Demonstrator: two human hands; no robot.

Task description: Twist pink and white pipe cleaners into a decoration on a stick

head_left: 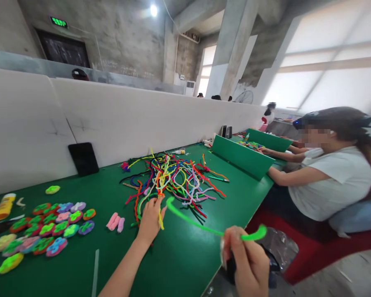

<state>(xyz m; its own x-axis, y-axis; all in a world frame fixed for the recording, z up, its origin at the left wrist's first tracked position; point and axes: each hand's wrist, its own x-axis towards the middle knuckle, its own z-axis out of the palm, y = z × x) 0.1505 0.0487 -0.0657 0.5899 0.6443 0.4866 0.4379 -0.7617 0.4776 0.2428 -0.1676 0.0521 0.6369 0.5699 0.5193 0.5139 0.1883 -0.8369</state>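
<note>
A bright green pipe cleaner point(200, 225) is pinched in my right hand point(247, 262), which is raised over the near table edge. It curves leftward, and one end reaches close to my other hand. My left hand point(150, 218) is at the near side of a tangled pile of pipe cleaners point(176, 177) in many colours. Its fingers are closed round yellow and orange pipe cleaners point(160, 187), with a yellow end sticking out below the thumb. Part of that grip is hidden by the hand itself.
Fuzzy flower-patterned ovals point(46, 229) lie at the left of the green table point(179, 264), by a yellow glue bottle point(4, 207) and short pink pieces point(113, 222). A phone point(83, 159) leans on the white partition point(126, 115). Green dividers point(241, 156) and a co-worker point(327, 177) are at right.
</note>
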